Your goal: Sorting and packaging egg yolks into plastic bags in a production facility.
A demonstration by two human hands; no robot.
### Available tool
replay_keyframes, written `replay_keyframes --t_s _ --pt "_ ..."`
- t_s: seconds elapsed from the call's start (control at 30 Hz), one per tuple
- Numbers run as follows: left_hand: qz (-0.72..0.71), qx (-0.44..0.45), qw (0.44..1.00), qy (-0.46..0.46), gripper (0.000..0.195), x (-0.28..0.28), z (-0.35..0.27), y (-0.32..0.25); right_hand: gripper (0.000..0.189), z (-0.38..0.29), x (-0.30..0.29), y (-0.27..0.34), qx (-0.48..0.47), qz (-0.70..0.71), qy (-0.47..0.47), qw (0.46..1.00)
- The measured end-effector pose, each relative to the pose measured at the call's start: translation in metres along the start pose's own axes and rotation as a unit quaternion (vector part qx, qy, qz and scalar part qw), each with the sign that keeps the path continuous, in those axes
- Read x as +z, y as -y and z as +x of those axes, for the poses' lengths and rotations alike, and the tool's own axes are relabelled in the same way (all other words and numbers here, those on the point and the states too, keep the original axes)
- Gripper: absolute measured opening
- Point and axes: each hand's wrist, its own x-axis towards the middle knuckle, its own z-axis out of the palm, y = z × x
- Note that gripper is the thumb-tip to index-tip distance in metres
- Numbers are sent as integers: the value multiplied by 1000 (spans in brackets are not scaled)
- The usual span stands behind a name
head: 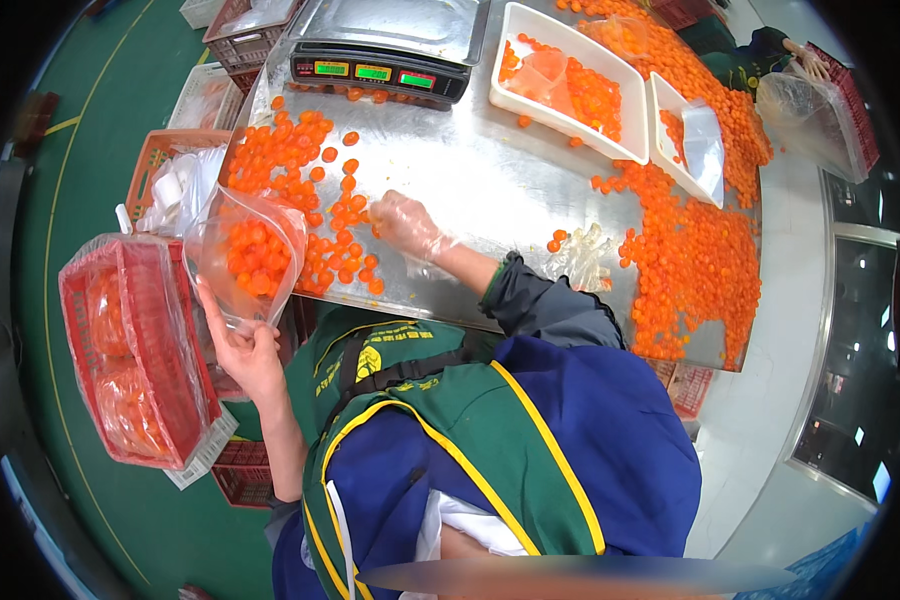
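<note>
My bare left hand (249,351) grips the near edge of a clear plastic bag (202,236), with one finger stretched along its side. Inside the bag lies a heap of orange egg yolks (259,259). The bag's mouth gapes at the left edge of the steel table (450,180). Loose yolks (289,154) spread over the steel beside and beyond it. My right hand (409,225), in a clear plastic glove, rests at the right side of these yolks. Its fingers are curled close to a few of them; whether it holds any is hidden.
A digital scale (382,71) stands at the back. White tubs (570,124) of yolks sit beside a large pile (697,277) on the right. A crumpled plastic glove (585,255) lies nearby. Left are a lined red crate (139,352) and an orange basket (146,169). Another person's hand (810,60) is far right.
</note>
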Motion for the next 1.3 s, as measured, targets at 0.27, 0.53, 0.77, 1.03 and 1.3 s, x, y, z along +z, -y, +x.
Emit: replay_keyframes --t_s 0.27,0.53,0.77,1.03,1.3 --pt "-5 40 999 4 96 11 -4 0 10 -5 3 -9 122 67 51 989" --pt "-15 47 998 26 97 21 0 5 18 66 -104 178 -204 275 -193 920" --pt "-29 38 998 -47 94 -8 8 3 8 78 -41 45 -12 -32 -114 993" --pt "-18 -9 1000 -23 91 -17 18 8 7 23 31 12 -66 -124 -12 990" --pt "-7 -16 1000 -21 93 -15 16 4 19 49 13 54 40 51 36 997"
